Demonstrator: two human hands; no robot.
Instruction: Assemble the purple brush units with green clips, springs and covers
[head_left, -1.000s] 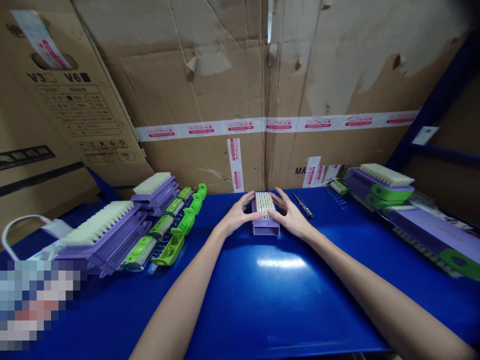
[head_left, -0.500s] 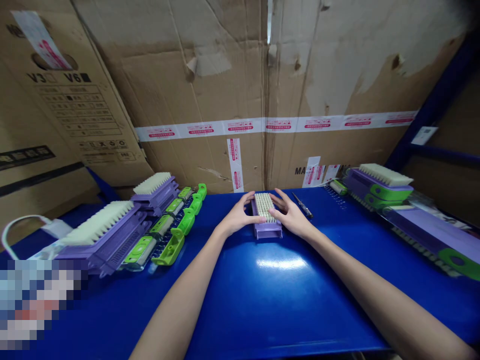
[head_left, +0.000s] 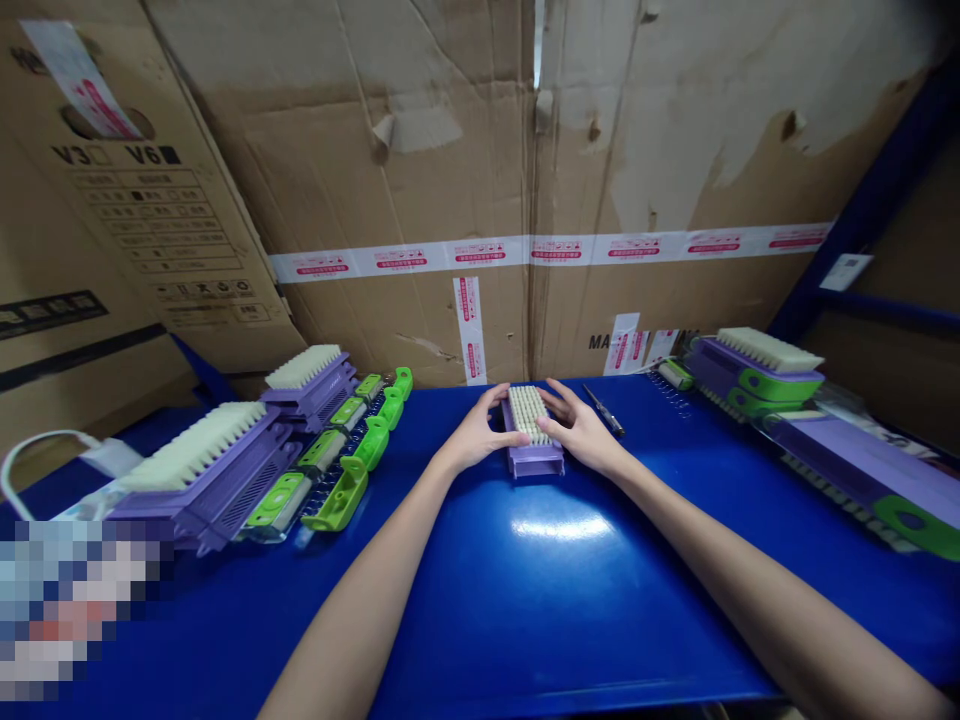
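A purple brush housing rests on the blue table, its cream bristles facing up and its hollow end towards me. My left hand grips its left side, with the thumb lying over the near bristles. From the right, my right hand holds the same piece, thumb on the bristles and fingers curved along the far side. Just beyond my right hand lies a dark screwdriver-like tool.
On the left stand purple brush housings, green-and-grey modules, and green end caps. Stacked purple-and-green brushes sit on the right. A cardboard wall closes off the back of the blue table.
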